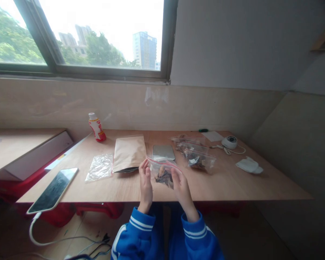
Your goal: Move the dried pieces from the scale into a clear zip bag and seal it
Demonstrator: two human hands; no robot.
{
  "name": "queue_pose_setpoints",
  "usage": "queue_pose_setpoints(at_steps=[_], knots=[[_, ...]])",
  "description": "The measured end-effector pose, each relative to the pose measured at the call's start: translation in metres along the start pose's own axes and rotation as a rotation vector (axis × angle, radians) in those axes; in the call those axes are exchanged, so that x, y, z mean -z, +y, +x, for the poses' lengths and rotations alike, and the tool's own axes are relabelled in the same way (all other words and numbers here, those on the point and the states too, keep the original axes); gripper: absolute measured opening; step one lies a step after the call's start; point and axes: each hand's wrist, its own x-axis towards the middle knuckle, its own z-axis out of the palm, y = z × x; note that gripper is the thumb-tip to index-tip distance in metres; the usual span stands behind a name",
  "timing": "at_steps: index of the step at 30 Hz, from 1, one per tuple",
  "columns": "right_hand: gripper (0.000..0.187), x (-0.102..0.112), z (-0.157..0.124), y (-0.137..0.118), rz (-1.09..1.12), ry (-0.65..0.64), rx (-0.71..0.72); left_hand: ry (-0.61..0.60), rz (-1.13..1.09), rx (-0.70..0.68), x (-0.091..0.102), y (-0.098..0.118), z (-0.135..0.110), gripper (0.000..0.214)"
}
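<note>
Between my two hands is a clear zip bag [164, 176] with a red seal line and dark brown dried pieces inside. My left hand [145, 180] grips its left edge near the seal. On the other side, my right hand [181, 184] pinches the right edge, thumb in front. Just behind the bag lies a flat grey scale-like device [163, 152]. A brown paper pouch [130, 153] with a dark open mouth lies to the left, beside a flat clear plastic bag [99, 167]. Several filled zip bags [196, 159] lie to the right.
A red and white bottle [96, 127] stands at the back left. A phone [54, 189] with a white cable lies at the left front edge. To the right are a white dome camera [229, 142], white gloves or cloth [249, 165], and a paper sheet [212, 136].
</note>
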Motion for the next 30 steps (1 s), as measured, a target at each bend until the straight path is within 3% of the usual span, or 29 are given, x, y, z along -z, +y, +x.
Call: queue_pose_setpoints(at_steps=[2,5,12,21,27,30], knots=[[0.043,0.006,-0.004,-0.002,-0.025,-0.006,0.001,-0.046,-0.018,0.105,-0.001,0.008,0.001,0.042],[0.045,0.014,-0.008,-0.006,-0.079,0.013,0.01,-0.087,-0.055,0.154,-0.004,0.018,-0.001,0.035],[0.046,0.031,-0.018,-0.024,-0.118,0.163,0.018,-0.018,0.036,0.004,-0.004,0.04,-0.007,0.03],[0.038,0.041,-0.015,-0.039,-0.09,0.407,0.07,-0.09,-0.031,0.056,-0.004,0.053,-0.02,0.031],[0.028,0.038,-0.007,-0.056,-0.269,0.269,0.259,-0.11,-0.021,0.023,-0.019,0.056,-0.024,0.028],[0.03,0.043,-0.007,-0.052,-0.233,0.353,0.217,-0.006,-0.054,0.033,-0.018,0.059,-0.019,0.024]])
